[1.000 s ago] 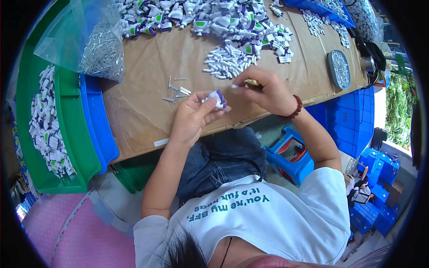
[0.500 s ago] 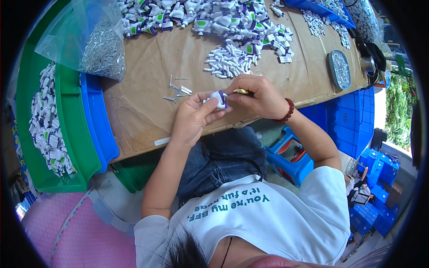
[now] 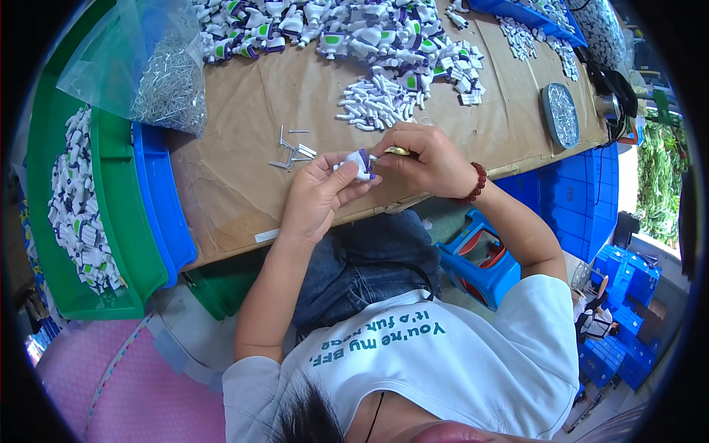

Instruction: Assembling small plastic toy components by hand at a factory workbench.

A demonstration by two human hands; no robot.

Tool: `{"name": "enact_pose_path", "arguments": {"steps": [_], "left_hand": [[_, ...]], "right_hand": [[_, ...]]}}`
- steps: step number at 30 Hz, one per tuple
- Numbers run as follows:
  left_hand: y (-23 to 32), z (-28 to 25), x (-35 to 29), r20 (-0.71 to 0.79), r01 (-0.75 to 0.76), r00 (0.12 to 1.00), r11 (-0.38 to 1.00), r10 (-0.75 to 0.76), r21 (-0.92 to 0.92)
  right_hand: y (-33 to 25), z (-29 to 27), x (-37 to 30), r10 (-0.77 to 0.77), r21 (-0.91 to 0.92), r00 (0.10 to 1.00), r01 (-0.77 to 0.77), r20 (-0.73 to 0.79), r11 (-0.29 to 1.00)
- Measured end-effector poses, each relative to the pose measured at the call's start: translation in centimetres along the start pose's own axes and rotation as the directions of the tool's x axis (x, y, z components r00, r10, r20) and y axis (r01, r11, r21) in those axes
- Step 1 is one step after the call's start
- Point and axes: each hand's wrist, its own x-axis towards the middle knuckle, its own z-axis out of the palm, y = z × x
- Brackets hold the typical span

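Over the table's near edge, my left hand [image 3: 310, 196] pinches a small white and purple plastic toy part [image 3: 358, 165] between thumb and fingers. My right hand [image 3: 437, 161] is closed on a small gold-coloured metal tool [image 3: 397, 150], whose far end is hidden by my fingers. The right fingertips meet the purple side of the toy part. Several thin metal pins [image 3: 299, 152] lie loose on the brown paper left of my hands. Beyond them is a heap of white, purple and green toy parts [image 3: 354, 37], with a smaller pile of white pieces [image 3: 377, 103] before it.
A clear bag of metal pins [image 3: 173, 88] rests at the table's left. Beside it stand a blue tray [image 3: 159, 199] and a green bin [image 3: 122, 214] of toy parts. An oval dish of pins [image 3: 561, 114] sits at the right edge. A blue stool [image 3: 484, 273] stands below.
The toy part and my left fingers have shifted very slightly left. Both hands otherwise keep the same place and grip.
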Motion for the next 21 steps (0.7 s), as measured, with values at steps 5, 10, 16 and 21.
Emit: {"name": "enact_pose_path", "arguments": {"steps": [5,10,16,21], "left_hand": [[-0.02,0.0,0.09,-0.003,0.007,1.0,1.0,-0.007,0.005],[-0.06,0.07,0.02,-0.009,0.009,1.0,1.0,-0.009,-0.021],[-0.07,-0.19,0.12,-0.066,0.032,0.997,0.999,-0.034,-0.027],[0.28,0.21,0.27,-0.061,0.019,0.998,1.0,-0.02,-0.021]], "right_hand": [[-0.06,0.12,-0.1,-0.016,-0.009,1.0,0.016,-0.012,1.0],[-0.36,0.46,-0.35,-0.053,-0.088,0.998,0.05,-0.041,0.995],[-0.74,0.67,-0.67,-0.253,-0.337,0.968,0.236,-0.005,0.911],[-0.62,1.03,-0.72,-0.202,-0.292,0.976,0.168,-0.088,0.942]]}}
